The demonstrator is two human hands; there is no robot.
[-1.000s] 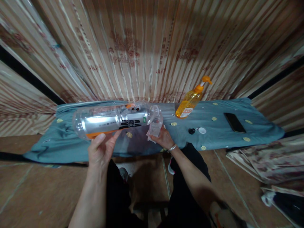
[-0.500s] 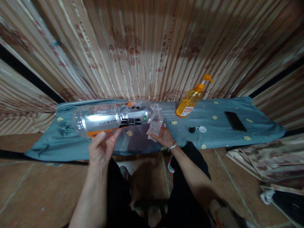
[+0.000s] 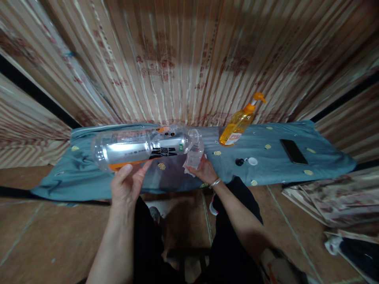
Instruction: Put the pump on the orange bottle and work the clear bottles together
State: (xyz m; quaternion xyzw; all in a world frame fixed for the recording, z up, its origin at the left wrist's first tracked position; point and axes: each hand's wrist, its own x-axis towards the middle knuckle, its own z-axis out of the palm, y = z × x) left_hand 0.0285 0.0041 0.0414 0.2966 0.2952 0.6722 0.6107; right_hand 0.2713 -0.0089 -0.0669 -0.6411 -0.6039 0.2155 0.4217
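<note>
My left hand [image 3: 127, 181] is closed around the underside of a large clear plastic bottle [image 3: 127, 150] with a silver, black and orange label. The bottle lies almost level, its base to the left and its neck pointing right. Its mouth meets the top of a small clear bottle [image 3: 194, 154]; whether the two rims touch I cannot tell. My right hand [image 3: 205, 170] grips the small bottle, tilted, with a crumpled pale tissue [image 3: 187, 169] beneath it. A silver bracelet circles my right wrist.
An orange pump bottle [image 3: 237, 127] stands right of my hands on the blue-green cloth [image 3: 266, 134]. Near it lie a small black cap [image 3: 239, 162] and a white disc [image 3: 252, 161]. A dark phone [image 3: 293, 151] rests further right. Behind hangs a striped curtain [image 3: 177, 59].
</note>
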